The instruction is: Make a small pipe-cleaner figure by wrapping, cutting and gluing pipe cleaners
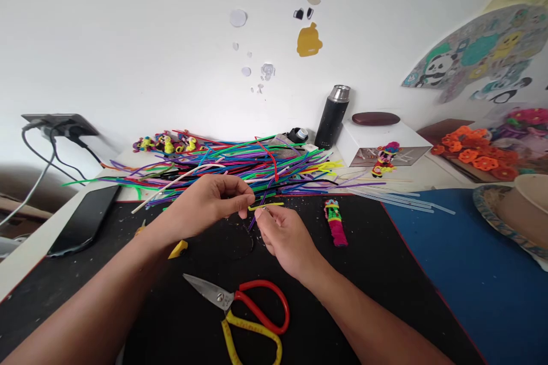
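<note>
Over a black mat [377,262], my left hand [205,202] and my right hand [285,236] meet. Both pinch a short yellow-green pipe cleaner [266,205] that lies level between the fingertips. A thin dark strand hangs from it toward the mat. Just behind my hands lies a wide pile of coloured pipe cleaners [240,168]. Scissors [244,305] with one red and one yellow handle lie on the mat in front of my hands. A small finished pipe-cleaner figure [336,222], pink and green, lies to the right of my right hand.
A black phone [85,219] lies at the left by the mat's edge. A dark flask [331,116], a white box [385,142] and more small figures [165,143] stand at the back. A blue mat [462,273] and a straw hat [520,213] are at the right. Cables [47,153] hang at the far left.
</note>
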Action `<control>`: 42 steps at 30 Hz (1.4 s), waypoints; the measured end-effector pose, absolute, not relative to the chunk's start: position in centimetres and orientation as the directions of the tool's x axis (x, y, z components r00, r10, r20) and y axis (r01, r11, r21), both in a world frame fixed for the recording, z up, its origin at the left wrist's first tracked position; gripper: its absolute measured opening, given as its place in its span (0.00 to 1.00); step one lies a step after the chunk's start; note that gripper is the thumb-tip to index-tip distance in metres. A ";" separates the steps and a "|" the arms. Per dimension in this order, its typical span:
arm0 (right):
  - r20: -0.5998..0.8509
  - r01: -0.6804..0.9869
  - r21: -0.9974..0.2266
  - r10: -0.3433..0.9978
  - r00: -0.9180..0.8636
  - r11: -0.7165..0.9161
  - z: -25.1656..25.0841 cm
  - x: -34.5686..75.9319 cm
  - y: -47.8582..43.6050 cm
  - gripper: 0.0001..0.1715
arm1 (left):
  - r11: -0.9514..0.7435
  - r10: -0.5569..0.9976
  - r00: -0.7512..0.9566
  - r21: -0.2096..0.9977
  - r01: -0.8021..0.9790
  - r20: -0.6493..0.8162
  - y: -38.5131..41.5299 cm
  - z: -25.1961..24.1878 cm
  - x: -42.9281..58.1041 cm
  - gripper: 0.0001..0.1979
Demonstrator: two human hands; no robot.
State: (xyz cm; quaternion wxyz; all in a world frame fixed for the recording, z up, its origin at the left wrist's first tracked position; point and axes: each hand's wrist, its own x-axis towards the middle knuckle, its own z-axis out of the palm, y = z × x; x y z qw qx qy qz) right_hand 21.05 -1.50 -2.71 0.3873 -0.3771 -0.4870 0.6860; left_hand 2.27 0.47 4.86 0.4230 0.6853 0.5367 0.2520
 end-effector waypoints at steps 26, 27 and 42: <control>-0.195 -0.099 -0.961 0.887 -0.418 -0.258 -3.1 20.7 -1.6 0.26 | 0.000 0.917 0.349 0.876 0.483 -0.192 0.6 4.6 2.4 0.15; -0.197 -0.098 -0.961 0.887 -0.417 -0.260 -3.1 20.7 -1.6 0.26 | 0.000 0.917 0.350 0.876 0.482 -0.192 0.6 4.6 2.4 0.15; -0.163 -0.438 -0.820 0.884 -0.439 -0.369 -2.0 21.3 -1.2 0.26 | 0.009 0.940 0.293 0.869 0.495 -0.176 0.7 4.9 2.1 0.16</control>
